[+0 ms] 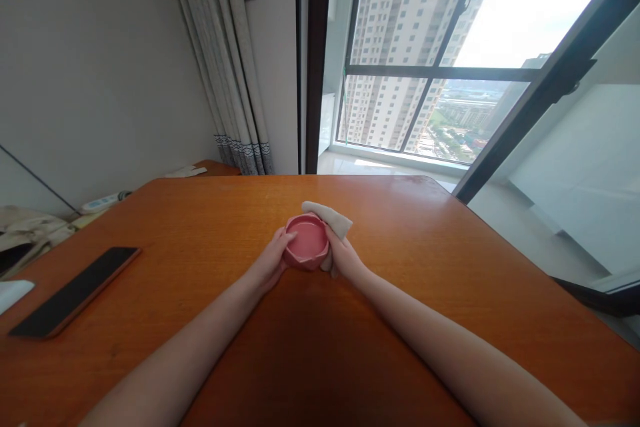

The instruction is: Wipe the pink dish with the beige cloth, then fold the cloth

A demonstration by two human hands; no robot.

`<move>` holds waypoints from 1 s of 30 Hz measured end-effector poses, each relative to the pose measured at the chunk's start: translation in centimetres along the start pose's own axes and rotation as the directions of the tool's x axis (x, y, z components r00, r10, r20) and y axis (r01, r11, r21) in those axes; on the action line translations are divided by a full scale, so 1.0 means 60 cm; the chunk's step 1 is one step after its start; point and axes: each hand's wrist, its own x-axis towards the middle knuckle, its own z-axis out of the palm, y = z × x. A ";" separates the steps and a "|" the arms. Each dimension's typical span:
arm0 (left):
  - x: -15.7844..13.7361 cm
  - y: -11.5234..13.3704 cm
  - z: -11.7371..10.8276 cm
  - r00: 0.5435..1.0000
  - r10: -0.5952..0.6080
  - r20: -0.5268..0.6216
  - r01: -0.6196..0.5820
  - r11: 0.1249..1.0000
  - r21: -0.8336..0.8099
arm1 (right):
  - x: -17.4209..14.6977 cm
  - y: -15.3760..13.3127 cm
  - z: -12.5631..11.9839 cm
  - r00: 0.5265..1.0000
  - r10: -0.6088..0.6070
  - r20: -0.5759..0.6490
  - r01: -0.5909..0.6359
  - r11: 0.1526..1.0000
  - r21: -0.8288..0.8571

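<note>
A small pink faceted dish (307,241), round inside with an angular outer wall, is held between my two hands above the wooden table (215,213). My left hand (274,255) grips its left side, the thumb over the rim. On the other side, my right hand (345,257) is closed around a pale grey cloth (330,217) pressed against the dish's right wall. Part of the cloth sticks up behind the dish and another part hangs below my right fingers. Most fingertips of both hands are hidden by the dish and cloth.
A black-topped phone-like slab (77,291) lies on the left of the table, with a white object (14,295) beside it. Beyond the left edge are a white power strip (103,203) and beige fabric (27,230). A curtain (225,47) hangs behind, left of a window.
</note>
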 end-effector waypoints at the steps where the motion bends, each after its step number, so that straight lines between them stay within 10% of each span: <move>1: 0.001 -0.003 0.002 0.999 0.027 -0.025 -0.028 0.999 -0.020 | 0.002 0.005 0.003 0.999 0.044 -0.025 -0.043 0.998 0.035; 12: 0.004 0.003 -0.006 0.989 -0.137 -0.059 0.140 0.988 0.057 | 0.007 0.012 0.012 0.999 0.052 -0.016 -0.041 0.914 0.404; 18: 0.014 0.000 -0.005 0.963 0.113 -0.243 -0.124 0.992 -0.028 | -0.004 0.019 0.032 0.985 0.082 0.155 -0.153 0.831 0.535; 26: 0.011 0.003 -0.007 0.974 -0.009 -0.225 0.011 1.000 0.007 | 0.010 0.019 0.017 0.995 0.090 0.042 -0.099 0.870 0.482; 30: 0.012 -0.010 -0.003 0.961 0.105 -0.255 -0.109 0.994 -0.002 | 0.002 0.021 0.023 0.994 0.073 0.086 -0.102 0.908 0.405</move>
